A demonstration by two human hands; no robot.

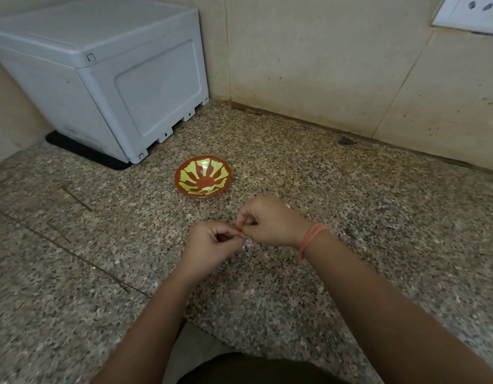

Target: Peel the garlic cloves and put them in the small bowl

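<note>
From the head camera, my left hand (212,245) and right hand (270,223) meet fingertip to fingertip low over the granite counter (350,189). Both are curled and pinched on one garlic clove (242,236), which is almost wholly hidden between them. A shred of pale papery skin (244,244) hangs below the pinch.

The clove should be light and firm, but slick once bare, so I would steady its body with my left fingertips and pick at the skin from the pointed end with the right. The skin is thin and likely to tear in scraps rather than come off whole.

The small bowl (196,176) sits on the counter just beyond my hands, near the grey box (101,79). A pale piece lies in it, possibly a peeled clove, though it is too small to be sure.
</note>
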